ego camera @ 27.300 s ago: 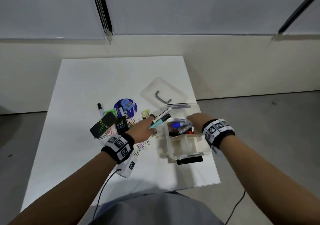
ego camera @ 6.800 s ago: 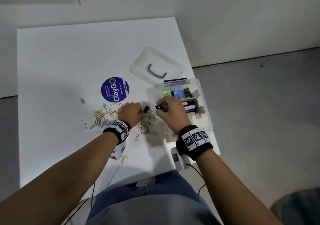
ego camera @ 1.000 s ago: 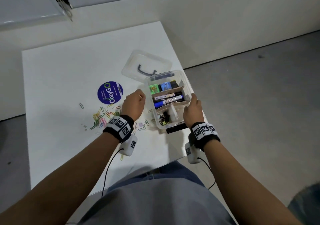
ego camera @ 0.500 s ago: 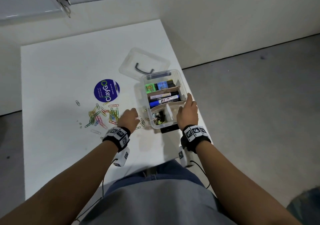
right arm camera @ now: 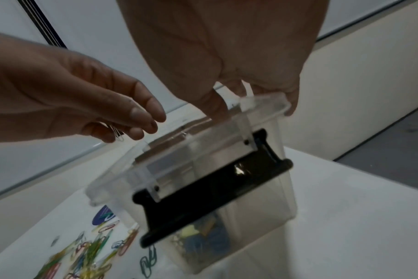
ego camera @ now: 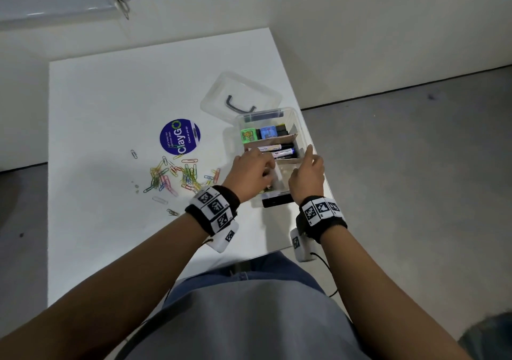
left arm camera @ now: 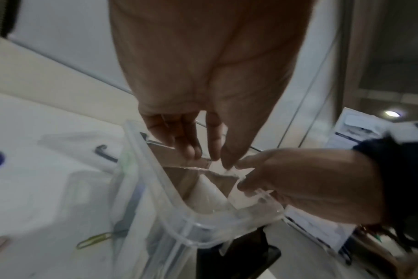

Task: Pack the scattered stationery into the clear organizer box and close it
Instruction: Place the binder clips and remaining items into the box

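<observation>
The left hand (ego camera: 250,172), now moved from the paper clips (ego camera: 177,177) beside the box (ego camera: 300,127), is pinching a few clips over its near compartment while the right hand (ego camera: 306,178) is gripping its rim, so packing is continuing.

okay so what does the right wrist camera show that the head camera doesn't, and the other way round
Only the right wrist view shows paper clips pinched in the left hand, and the black latch up close. Only the head view shows the markers inside, the detached lid and the round blue sticker. Both show the clear organizer box, the right hand on its rim, and loose paper clips on the table.
</observation>
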`<state>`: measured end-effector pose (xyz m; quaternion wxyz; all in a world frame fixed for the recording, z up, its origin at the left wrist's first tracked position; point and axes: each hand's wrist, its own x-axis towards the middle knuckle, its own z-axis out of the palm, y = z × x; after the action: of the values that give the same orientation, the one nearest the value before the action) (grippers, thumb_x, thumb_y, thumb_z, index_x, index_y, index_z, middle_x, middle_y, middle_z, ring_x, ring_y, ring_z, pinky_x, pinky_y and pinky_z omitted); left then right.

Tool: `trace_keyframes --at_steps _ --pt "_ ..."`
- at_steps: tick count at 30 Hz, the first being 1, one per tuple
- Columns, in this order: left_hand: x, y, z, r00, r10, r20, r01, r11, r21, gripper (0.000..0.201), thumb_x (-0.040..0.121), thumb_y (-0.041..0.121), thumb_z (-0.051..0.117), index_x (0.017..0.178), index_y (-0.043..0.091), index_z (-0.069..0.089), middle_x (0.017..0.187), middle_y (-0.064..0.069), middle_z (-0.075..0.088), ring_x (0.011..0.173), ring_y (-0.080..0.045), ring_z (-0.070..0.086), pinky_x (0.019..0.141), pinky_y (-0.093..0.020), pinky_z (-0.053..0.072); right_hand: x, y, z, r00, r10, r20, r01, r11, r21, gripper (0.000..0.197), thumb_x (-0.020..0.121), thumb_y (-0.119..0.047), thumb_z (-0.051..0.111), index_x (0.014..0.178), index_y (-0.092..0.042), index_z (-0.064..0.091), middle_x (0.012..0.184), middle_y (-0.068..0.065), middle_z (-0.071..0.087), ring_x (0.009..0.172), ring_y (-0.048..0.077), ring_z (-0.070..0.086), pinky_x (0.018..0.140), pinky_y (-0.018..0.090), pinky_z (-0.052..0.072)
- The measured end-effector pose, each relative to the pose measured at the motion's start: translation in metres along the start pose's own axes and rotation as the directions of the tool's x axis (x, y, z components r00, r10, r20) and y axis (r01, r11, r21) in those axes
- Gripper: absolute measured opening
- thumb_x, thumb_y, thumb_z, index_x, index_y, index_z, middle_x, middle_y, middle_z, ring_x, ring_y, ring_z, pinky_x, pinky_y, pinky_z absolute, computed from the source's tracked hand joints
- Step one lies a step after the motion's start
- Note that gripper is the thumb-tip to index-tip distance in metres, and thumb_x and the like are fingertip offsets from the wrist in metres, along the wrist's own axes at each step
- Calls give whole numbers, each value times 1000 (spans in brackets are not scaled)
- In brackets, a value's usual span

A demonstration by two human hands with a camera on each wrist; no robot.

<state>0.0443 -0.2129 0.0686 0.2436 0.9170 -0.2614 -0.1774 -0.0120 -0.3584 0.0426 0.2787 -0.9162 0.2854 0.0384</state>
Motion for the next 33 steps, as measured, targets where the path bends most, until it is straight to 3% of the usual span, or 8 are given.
trace_keyframes --at_steps 6,11,14,18,22,25,29,33 --pt "-1 -104 -31 913 -329 -243 275 933 -231 25 88 21 60 113 17 59 118 -11 53 100 -27 60 90 -37 49 -36 -67 3 921 -370 -123 384 915 123 62 83 7 49 140 -13 40 145 14 34 132 28 39 111 40 39" --pt "-37 -236 -33 749 -609 -263 593 792 -145 60 88 24 62 141 9 38 148 -21 28 135 -38 35 107 -52 36 -74 -101 71 850 -489 195 468 872 146 61 88 -1 48 147 -9 32 153 19 25 142 33 26 118 41 27" --pt "-55 -286 -32 756 -634 -165 635 771 -53 77 93 38 56 152 12 15 159 -19 8 146 -37 18 111 -55 27 -74 -89 114 853 -240 464 285 958 -29 70 89 -4 44 152 -5 12 157 25 8 146 40 12 120 46 19" --pt "-56 -312 -31 786 -610 -99 613 790 1 79 96 42 47 154 12 2 162 -16 -3 149 -33 7 115 -55 22 -72 -74 144 894 -25 447 144 961 -236 73 92 -8 44 151 -1 2 154 33 8 143 46 16 118 49 21" --pt "-57 -290 -14 841 -539 -41 541 840 46 70 100 36 42 152 2 9 161 -21 0 149 -37 2 118 -57 14 -78 -88 158 856 -101 506 209 964 -162 75 88 -1 43 152 -2 5 156 28 8 146 41 10 120 46 18" --pt "-67 -258 5 902 -430 28 429 902 47 72 98 39 44 154 14 6 162 -15 -3 149 -34 -2 119 -54 6 -65 -102 153 884 -171 436 249 960 -128 78 85 -3 49 152 -8 10 157 22 15 145 36 19 119 46 21" --pt "-43 -250 -6 942 -336 16 335 941 53 76 94 40 54 153 21 10 161 -17 4 148 -36 11 116 -57 23 -28 -108 148 922 -22 387 87 985 -151 82 89 -14 46 153 -13 -5 160 20 -7 147 39 1 120 51 11" --pt "0 -257 -27 923 -369 109 346 919 189 74 96 44 48 154 25 5 162 -11 -3 149 -33 6 114 -61 24 -27 -112 168 888 -87 451 181 968 -171 69 96 -23 42 152 -6 6 159 24 3 148 39 2 120 50 12"
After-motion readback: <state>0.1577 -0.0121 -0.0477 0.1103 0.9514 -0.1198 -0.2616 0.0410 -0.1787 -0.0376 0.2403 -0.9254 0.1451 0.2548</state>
